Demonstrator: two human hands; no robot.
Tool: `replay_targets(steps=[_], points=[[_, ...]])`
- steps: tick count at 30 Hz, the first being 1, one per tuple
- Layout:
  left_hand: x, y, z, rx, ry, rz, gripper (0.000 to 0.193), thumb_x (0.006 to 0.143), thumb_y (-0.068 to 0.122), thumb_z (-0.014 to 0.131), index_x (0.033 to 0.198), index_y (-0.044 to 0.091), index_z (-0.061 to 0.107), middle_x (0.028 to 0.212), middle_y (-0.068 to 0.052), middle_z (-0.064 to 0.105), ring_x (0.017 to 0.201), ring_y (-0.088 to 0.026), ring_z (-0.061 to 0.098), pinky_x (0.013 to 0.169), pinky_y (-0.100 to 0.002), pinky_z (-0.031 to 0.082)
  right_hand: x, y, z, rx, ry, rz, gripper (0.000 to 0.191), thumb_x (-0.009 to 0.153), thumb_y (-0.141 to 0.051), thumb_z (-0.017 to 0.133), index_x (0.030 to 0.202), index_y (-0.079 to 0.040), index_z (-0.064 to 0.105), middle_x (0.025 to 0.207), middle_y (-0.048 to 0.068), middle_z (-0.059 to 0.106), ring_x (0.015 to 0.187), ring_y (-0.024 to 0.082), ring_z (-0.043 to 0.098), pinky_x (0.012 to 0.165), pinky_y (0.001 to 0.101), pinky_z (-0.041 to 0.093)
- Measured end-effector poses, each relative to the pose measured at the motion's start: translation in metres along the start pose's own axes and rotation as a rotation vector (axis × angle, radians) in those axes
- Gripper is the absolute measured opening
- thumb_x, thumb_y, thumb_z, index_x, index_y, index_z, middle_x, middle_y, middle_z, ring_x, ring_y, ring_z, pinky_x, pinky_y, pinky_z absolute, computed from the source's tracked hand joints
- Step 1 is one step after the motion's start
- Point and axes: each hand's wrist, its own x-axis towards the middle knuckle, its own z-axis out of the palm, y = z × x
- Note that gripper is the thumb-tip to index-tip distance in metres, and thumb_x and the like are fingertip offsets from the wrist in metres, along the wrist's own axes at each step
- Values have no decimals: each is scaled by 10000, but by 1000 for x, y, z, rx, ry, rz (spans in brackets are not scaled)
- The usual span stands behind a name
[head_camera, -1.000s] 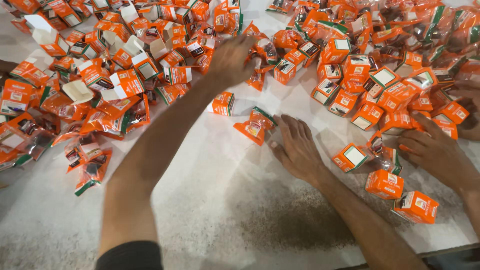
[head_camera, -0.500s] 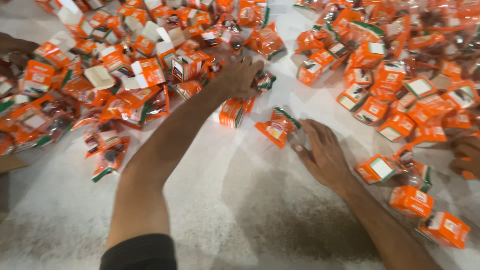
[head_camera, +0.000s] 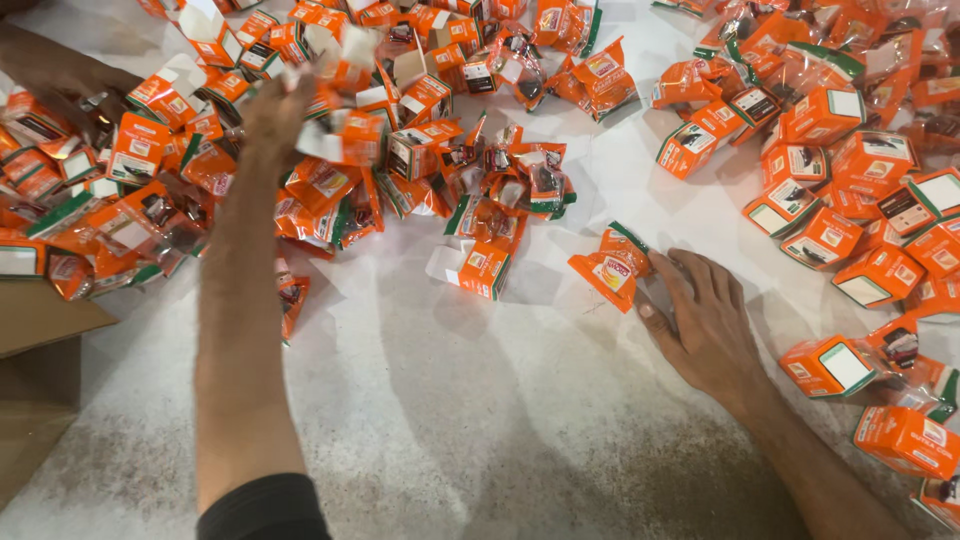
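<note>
The left hand (head_camera: 275, 115) grabs small orange cardboard boxes (head_camera: 345, 135) from the pile, while the right hand (head_camera: 705, 320) lies open and flat on the white table (head_camera: 480, 420), holding nothing, touching an orange plastic packet (head_camera: 610, 265).

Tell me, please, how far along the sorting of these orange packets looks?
Early days. The left hand reaches into the big loose heap of orange packets; the right hand lies flat beside one open packet. Closed boxes sit right; most still lie scattered.

Speckled white work surface (head_camera: 450, 420) — brown cardboard box (head_camera: 35, 370) at its left edge
</note>
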Motion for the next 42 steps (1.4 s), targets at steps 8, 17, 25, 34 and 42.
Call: replay_targets(steps=[8,17,25,34,42], points=[[-23,129,121,256,-404,204,746,928,726,392,1489,241,473,1464,-132,551,1379,-463,373,1126,-675,217,-6,1,-3,37,12,24,584,982,-348,602,1486,-84,468,1440,188,512,1346,384,468,1119,538,349],[-133,118,48,-183,-140,775,392,1122,270,681,1411,31,566,1341,-206,673,1257,-344,662,1064,-461,553,-17,6,-4,58,65,-74,654,981,-299,625,1514,-4,386,1447,243,492,1348,423,466,1113,556,354],[-268,111,47,304,-395,725,874,603,298,875,1381,61,552,1344,-228,531,1139,-410,506,934,-569,379,-26,0,-2,55,79,-129,646,1020,-320,616,1517,10,369,1449,254,500,1309,436,498,1120,559,370],[-320,142,77,53,-70,1252,541,902,85,764,1376,55,506,1492,-172,484,1416,-371,486,1276,-567,307,-68,-33,11,1352,-195,29,716,1030,-248,605,1619,-27,264,1453,148,526,1283,232,543,1119,396,452],[-275,133,105,255,-202,1089,726,734,3,662,1441,64,507,1594,-196,402,1428,-372,467,1201,-520,393,-62,-49,20,1011,-77,-9,728,956,-172,719,1542,16,328,1461,148,541,1363,208,516,1134,380,431]])
